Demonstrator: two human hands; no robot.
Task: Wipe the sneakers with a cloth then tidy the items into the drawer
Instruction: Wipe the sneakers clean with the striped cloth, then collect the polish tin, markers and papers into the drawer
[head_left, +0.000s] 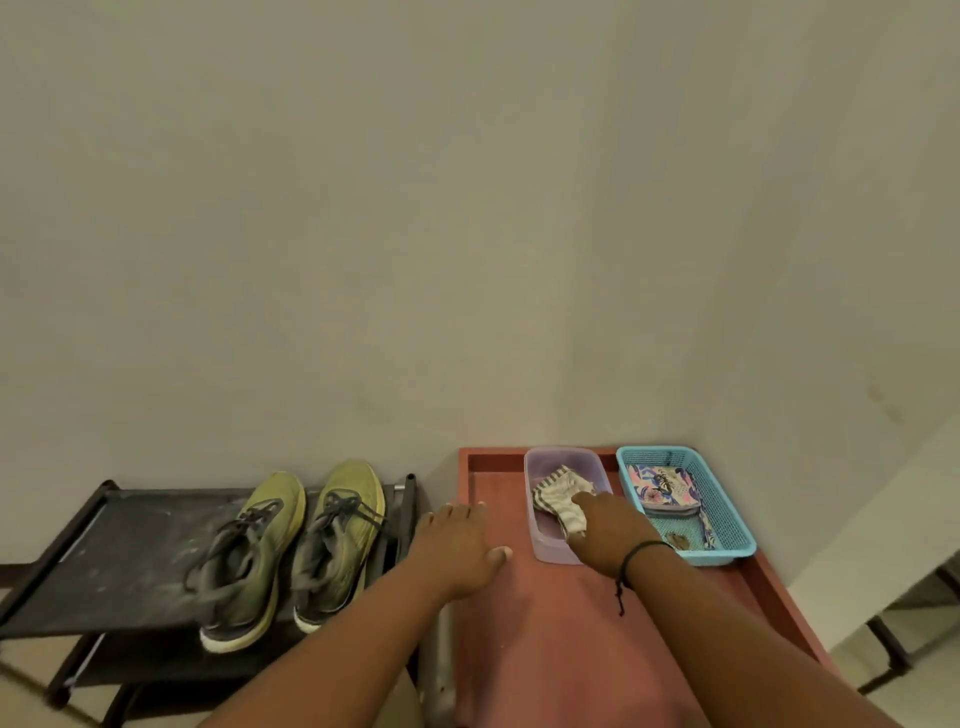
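Observation:
Two yellow-green sneakers (291, 545) with grey laces stand side by side on a black shoe rack (130, 551) at the left. A reddish-brown drawer (498, 644) lies open at the right. Inside it, a purple plastic tub (540, 545) holds a striped cloth (561, 493). My right hand (608, 535) reaches into the tub and its fingers close on the cloth. My left hand (462, 545) rests flat, fingers spread, on the drawer's left part, touching nothing else.
A blue plastic basket (727, 525) with a floral pouch (662, 491) and small items sits in the drawer's far right corner. A plain wall rises straight behind. A white surface on dark legs (883, 566) stands to the right.

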